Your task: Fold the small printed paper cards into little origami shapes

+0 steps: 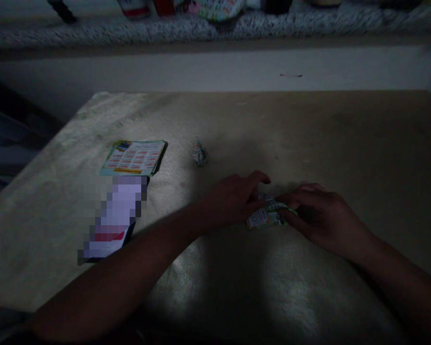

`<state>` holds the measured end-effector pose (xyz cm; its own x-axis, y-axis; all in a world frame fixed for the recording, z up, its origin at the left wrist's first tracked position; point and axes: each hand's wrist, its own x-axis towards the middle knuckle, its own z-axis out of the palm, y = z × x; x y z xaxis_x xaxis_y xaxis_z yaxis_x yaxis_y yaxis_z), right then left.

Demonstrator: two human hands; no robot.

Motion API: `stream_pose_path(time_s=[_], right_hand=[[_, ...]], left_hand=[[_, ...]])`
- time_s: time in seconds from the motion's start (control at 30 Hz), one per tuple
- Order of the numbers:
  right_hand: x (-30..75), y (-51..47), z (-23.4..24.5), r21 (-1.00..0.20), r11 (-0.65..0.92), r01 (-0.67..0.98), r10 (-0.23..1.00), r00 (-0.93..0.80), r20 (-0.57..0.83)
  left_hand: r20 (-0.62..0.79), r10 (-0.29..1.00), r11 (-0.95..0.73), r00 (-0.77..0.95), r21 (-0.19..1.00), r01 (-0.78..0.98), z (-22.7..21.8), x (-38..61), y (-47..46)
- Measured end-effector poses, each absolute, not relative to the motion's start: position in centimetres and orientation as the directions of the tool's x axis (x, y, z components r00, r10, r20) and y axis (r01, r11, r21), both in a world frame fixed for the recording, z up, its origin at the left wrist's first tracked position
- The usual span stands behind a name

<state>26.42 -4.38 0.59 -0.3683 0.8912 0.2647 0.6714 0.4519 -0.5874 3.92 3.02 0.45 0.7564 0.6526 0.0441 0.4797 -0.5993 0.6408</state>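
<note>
A small printed paper [267, 219], green, white and orange, lies on the table between my two hands, its right part bent up. My right hand [319, 211] pinches the raised edge between thumb and fingers. On the paper's left side, my left hand [235, 199] holds it against the table, with one finger lifted and curled above it. Part of the paper is hidden under the fingers.
A stack of printed calendar cards [136, 157] lies at the left, above a phone [117, 215] with a blurred screen. A crumpled paper piece [200, 154] sits mid-table [345, 129]. Behind runs a speckled stone ledge [93, 36] bearing several items.
</note>
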Motion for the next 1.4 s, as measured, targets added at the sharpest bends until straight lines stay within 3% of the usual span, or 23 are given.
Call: stream_pose_path(time_s=[0.13,0.27,0.4,0.53,1.0,1.4], right_hand=[[26.5,-4.4,0.9,-0.561,0.476,0.677,0.878,-0.400,0.262],[26.6,-4.3,1.1,-0.507,0.533,0.677,0.844,-0.466,0.266],[26.9,-4.0,0.9,-0.445,0.605,0.661,0.794,-0.548,0.265],[27.2,-3.8,0.8,-0.449,0.642,0.621,0.754,-0.618,0.222],[27.5,-3.3,0.5,-0.423,0.683,0.596,0.715,-0.664,0.219],[27.2,-3.3,1.2,-0.477,0.641,0.601,0.737,-0.655,0.166]], left_hand=[[0.069,0.636,-0.645,0.769,0.595,0.480,0.5,3.8,3.2],[0.118,0.516,-0.784,0.848,0.464,0.412,0.6,3.8,3.2],[0.077,0.441,-0.857,0.894,0.331,0.394,1.4,3.9,2.6],[0.026,0.418,-0.871,0.908,0.297,0.392,2.4,3.4,1.8],[0.016,0.465,-0.776,0.885,0.490,0.398,2.5,1.1,1.1],[0.071,0.561,-0.736,0.825,0.500,0.458,1.9,0.8,0.0]])
